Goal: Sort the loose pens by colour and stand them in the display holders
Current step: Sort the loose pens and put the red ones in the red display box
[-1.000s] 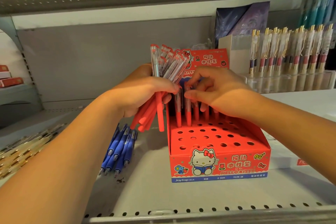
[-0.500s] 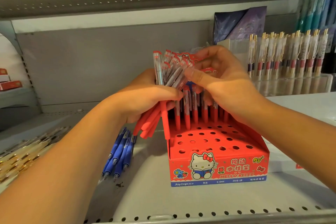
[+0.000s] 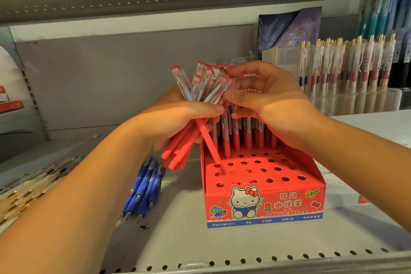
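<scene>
Gripping tight, the left hand [image 3: 178, 122] has its fingers wrapped round the middle of a bundle of red pens [image 3: 206, 87], clear tops fanned upward and red barrels splayed out below the fist. That spread looks deliberate: with the tops apart, a single pen can be picked out without disturbing the rest. The right hand [image 3: 273, 104] is doing just that, thumb on the near side and fingers behind, pinching the clear upper ends of the fan. Which single pen it has, I cannot tell.

One slanted pen [image 3: 209, 142] hangs lower than the others, its tip down by the front-left holes of the red display box [image 3: 266, 204]. Whether it is actually in a hole is unclear. The bundle is held directly over the box, so each pen has only a short drop to a hole.

Back row is filled: standing red pens [image 3: 235, 138] upright against the rear wall, with the rows of holes in front of them open. Filling from the back makes sense — no reaching over pens already stood up.

Blue pens [image 3: 144, 187] lie in a loose heap on the shelf [image 3: 189, 240] just left of the box, set apart by colour and, by my reading, waiting their turn. Pale loose pens [image 3: 26, 196] lie at far left; gold-clipped pens [image 3: 344, 62] stand in a clear holder behind on the right.
</scene>
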`<state>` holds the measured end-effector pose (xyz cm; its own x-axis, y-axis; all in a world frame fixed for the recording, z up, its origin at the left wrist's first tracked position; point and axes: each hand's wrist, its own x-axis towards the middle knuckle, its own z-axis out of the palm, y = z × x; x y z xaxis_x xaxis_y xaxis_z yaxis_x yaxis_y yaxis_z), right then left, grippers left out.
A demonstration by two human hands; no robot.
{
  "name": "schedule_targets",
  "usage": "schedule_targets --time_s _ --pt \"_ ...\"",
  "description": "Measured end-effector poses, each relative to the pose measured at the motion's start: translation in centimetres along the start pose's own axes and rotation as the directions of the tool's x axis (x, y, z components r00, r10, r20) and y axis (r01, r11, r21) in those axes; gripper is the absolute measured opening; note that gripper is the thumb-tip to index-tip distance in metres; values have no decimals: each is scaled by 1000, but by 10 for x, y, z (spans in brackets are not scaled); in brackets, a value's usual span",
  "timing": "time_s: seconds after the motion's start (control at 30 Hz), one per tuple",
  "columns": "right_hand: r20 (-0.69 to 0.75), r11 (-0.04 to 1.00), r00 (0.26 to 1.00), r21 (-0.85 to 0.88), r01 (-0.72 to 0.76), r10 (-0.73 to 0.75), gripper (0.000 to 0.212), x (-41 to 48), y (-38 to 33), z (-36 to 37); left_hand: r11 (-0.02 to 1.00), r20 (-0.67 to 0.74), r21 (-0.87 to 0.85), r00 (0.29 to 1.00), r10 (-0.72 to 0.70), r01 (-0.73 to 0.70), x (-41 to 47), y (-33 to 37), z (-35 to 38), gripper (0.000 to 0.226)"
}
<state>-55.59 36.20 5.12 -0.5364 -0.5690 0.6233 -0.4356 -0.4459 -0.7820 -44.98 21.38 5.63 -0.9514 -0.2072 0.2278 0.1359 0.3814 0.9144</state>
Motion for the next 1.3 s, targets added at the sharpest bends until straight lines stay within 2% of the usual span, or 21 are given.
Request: schedule_targets --time_s 0.13,0.27,0.4,0.53,0.63,0.7,0.77,0.87,0.97,1.07,1.13,1.3 --pt "-32 999 999 40 -9 11 35 1 1 1 999 -7 -31 999 34 -34 2 0 1 7" --pt "-28 985 999 167 -41 46 36 4 2 1 999 -45 -17 999 31 -32 1 2 -1 14" --pt "-83 950 993 307 -49 78 29 8 -1 -4 1000 -93 -15 996 12 -13 1 3 -4 17" --pt "-91 908 988 412 -78 127 26 13 -6 -12 999 -86 -34 996 19 -22 1 3 -6 18" --pt "-188 910 972 410 -56 144 25 18 -9 -18 999 -18 -16 999 -41 41 -2 3 -8 14" --pt "-258 935 957 354 -32 131 23 21 -12 -22 995 60 35 994 -92 90 -4 3 -9 19" --pt "-291 978 954 207 -5 67 22 22 -13 -24 995 68 17 993 -101 100 -6 4 -9 20" --pt "-207 991 978 -132 10 -37 21 20 -11 -19 994 57 -23 993 -103 105 -6 2 -8 33" --pt "-100 940 994 -340 10 -47 34 17 -3 -15 993 27 -37 993 -112 113 -5 0 -6 43" --pt "-46 914 998 -405 18 -40 43 18 2 -16 994 2 -50 995 -97 97 -3 -1 -4 31" --pt "-7 898 999 -438 32 -40 46 18 6 -18 996 -31 -50 996 -82 80 -1 -1 -4 34" --pt "72 844 995 -536 -20 69 42 19 12 -22 995 -131 -95 991 23 -36 0 -1 -2 14"
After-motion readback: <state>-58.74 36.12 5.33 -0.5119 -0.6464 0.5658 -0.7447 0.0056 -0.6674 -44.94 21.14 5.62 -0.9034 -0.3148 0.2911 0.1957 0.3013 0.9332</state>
